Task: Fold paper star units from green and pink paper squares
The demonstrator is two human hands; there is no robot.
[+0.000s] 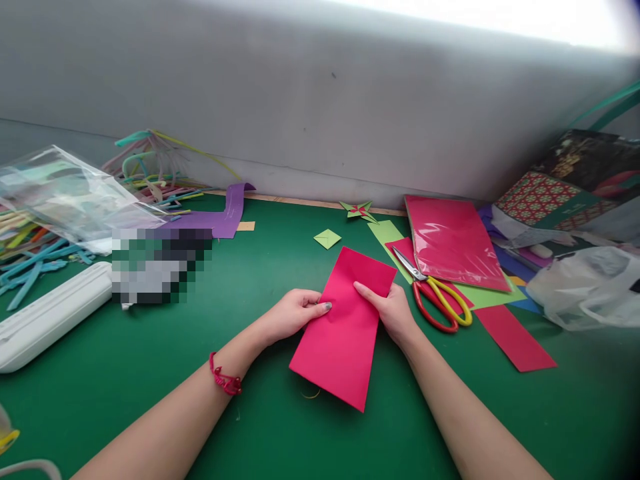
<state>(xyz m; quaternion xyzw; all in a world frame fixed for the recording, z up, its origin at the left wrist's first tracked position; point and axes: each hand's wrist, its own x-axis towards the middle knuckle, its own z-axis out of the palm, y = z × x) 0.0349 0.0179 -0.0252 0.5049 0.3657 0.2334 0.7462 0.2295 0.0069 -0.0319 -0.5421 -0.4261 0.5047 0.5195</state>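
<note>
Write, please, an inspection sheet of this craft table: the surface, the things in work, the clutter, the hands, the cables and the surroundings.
Surface: green table, flat, partly covered.
Things in work: pink paper sheet, lying flat under both hands.
Clutter: scissors with red and yellow handles on coloured papers; pink packet; small green folded square; folded star; purple strip; red strip; clear bag over coloured sticks; white case; white plastic bag.
Hands: left hand presses the sheet's left edge; right hand presses its right side.
Cables: nothing seen.
Surroundings: grey wall; patterned bag at right.
</note>
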